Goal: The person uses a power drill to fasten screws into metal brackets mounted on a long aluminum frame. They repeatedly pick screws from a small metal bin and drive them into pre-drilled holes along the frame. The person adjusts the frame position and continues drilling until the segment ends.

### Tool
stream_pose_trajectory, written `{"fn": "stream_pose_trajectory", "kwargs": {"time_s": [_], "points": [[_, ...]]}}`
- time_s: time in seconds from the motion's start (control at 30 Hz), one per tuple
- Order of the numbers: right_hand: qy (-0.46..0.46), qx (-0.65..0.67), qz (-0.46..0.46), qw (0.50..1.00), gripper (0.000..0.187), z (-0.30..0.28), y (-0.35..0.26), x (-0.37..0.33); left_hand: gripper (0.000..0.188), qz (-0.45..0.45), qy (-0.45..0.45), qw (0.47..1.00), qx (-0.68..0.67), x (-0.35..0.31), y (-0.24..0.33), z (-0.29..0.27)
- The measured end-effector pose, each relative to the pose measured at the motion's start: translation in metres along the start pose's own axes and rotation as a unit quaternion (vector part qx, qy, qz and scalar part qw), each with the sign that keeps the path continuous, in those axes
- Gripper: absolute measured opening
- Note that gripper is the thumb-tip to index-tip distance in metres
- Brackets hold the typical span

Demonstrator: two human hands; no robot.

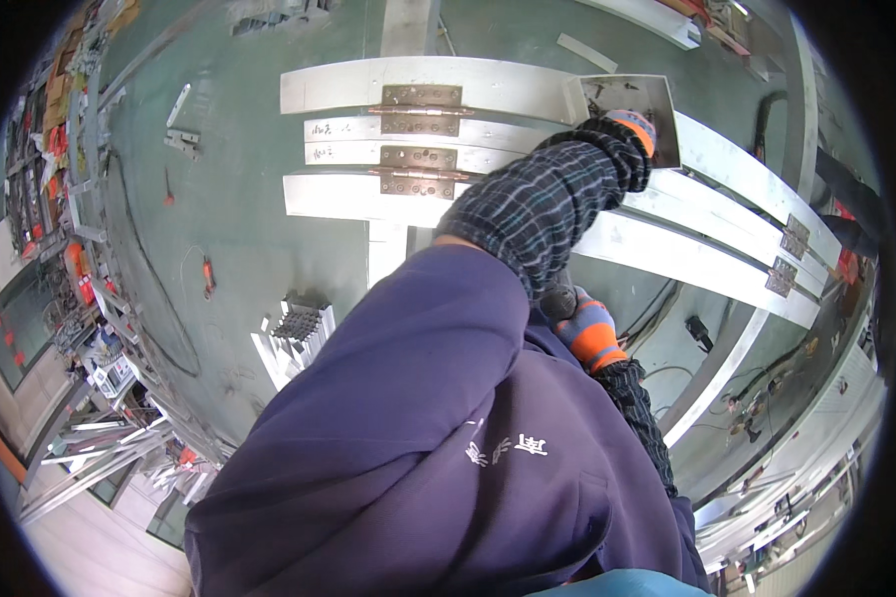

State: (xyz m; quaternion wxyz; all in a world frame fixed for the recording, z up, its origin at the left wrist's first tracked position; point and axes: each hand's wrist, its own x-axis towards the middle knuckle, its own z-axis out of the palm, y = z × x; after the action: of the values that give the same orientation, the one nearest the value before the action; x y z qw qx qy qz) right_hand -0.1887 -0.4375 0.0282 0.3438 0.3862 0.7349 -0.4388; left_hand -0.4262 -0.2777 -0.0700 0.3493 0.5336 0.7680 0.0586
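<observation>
My left hand [635, 127], in a grey and orange glove, reaches into an open metal box [669, 124] that rests on the long silver metal bars. Its fingers are hidden by the plaid sleeve and the glove's back. Small parts lie in the box, too small to name. Close to my body, my right hand [592, 333] wears the same kind of glove and is closed around a dark, rounded tool [558, 301], mostly covered by my left arm. Hinges [418, 171] are fastened across the bars on the left, with more hinges [794, 237] near their right end.
The bars lie across pale metal beams [386, 249]. A stack of metal profiles [294, 336] stands at lower left. Cables run over the green floor [239, 199], and an orange-handled tool [208, 279] lies there. Shelving with parts lines the far left.
</observation>
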Motion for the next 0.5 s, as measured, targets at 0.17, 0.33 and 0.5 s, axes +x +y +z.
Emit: {"fn": "stream_pose_trajectory", "kwargs": {"time_s": [0.17, 0.33, 0.5], "points": [[-0.019, -0.036, 0.004, 0.999, 0.057, -0.010, -0.007, -0.001, 0.034, 0.043, -0.024, 0.999, 0.004, -0.019, -0.005, -0.011], [-0.028, -0.036, 0.021, 0.999, 0.057, -0.024, -0.021, 0.005, 0.034, 0.024, -0.051, 0.998, 0.009, -0.024, -0.003, -0.022], [-0.026, -0.032, 0.023, 0.999, 0.054, -0.034, -0.028, 0.014, 0.033, 0.018, -0.087, 0.996, 0.026, -0.026, -0.004, -0.029]]}}
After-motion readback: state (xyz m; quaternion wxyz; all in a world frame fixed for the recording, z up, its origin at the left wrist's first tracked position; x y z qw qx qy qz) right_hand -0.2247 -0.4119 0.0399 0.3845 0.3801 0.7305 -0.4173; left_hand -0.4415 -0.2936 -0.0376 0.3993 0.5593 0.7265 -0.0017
